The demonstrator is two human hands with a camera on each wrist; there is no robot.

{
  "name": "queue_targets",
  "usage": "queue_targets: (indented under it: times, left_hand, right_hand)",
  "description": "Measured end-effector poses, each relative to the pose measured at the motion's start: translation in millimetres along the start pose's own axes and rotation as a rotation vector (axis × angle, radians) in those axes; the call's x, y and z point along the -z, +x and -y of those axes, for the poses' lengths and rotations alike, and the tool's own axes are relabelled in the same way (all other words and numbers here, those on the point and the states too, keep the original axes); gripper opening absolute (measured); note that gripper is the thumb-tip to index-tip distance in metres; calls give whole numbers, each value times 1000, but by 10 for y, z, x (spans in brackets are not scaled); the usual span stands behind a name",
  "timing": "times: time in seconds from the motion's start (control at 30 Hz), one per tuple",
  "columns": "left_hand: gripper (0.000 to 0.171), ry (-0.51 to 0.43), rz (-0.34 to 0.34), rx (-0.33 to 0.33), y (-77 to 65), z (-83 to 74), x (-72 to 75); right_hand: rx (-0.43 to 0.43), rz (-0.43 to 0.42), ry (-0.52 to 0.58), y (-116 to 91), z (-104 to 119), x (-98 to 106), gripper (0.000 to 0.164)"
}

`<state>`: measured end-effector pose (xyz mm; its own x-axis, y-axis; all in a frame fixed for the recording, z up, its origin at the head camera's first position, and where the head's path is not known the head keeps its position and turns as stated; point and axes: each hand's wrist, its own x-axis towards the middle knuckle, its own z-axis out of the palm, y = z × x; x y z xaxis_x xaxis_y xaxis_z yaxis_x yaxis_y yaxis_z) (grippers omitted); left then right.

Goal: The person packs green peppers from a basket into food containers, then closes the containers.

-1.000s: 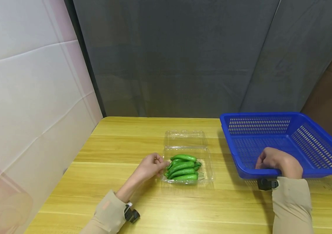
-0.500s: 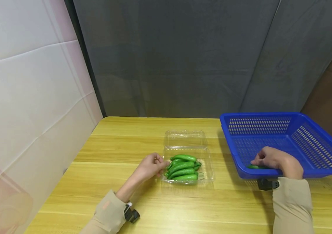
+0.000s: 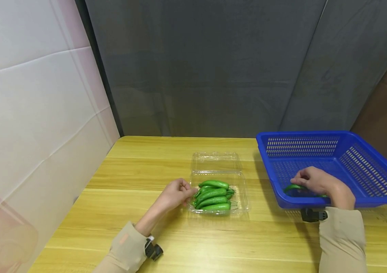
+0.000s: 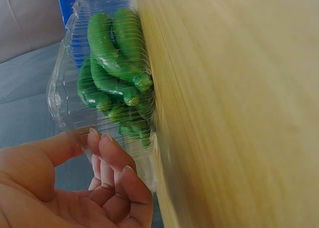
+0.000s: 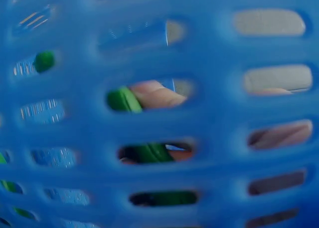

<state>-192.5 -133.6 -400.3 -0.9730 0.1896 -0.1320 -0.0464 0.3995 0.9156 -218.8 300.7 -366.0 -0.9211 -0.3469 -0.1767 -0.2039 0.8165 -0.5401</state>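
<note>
My left hand (image 3: 176, 193) pinches the left edge of a clear plastic clamshell box (image 3: 215, 163), its lid folded open toward the back. Several green peppers (image 3: 212, 195) lie inside, side by side. Through the clear wall in the left wrist view, the peppers (image 4: 104, 53) show just beyond my thumb and fingertips. On the right, my right hand (image 3: 321, 184) reaches over the near rim of a blue basket (image 3: 302, 203) and holds a green pepper (image 3: 293, 187) with thumb and fingers. The basket's slotted wall hides most of that grip in the right wrist view.
Both containers stand on a wooden table (image 3: 138, 163). A dark grey curtain (image 3: 196, 68) hangs behind it, and a white cloth wall (image 3: 43, 94) lies to the left. Bits of green, such as a green tip (image 5: 44, 61), show through the basket slots.
Inside the basket my right hand has risen slightly, and the green pepper, first out of sight, has come into view in its fingers. The left hand and the clear box stay put.
</note>
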Motion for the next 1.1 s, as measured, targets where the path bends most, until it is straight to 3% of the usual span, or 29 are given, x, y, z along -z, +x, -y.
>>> queue_targets:
  times: [0.3, 0.77, 1.1]
  left_hand:
    - [20, -2, 6, 4, -2, -2, 0]
    - [20, -2, 4, 5, -3, -4, -6]
    - [19, -5, 10, 12, -3, -3, -4]
  right_hand:
    - [2, -62, -50, -20, -1, 31, 27]
    - [30, -128, -27, -108, 36, 96, 27]
    - [72, -229, -6, -117, 92, 111, 15]
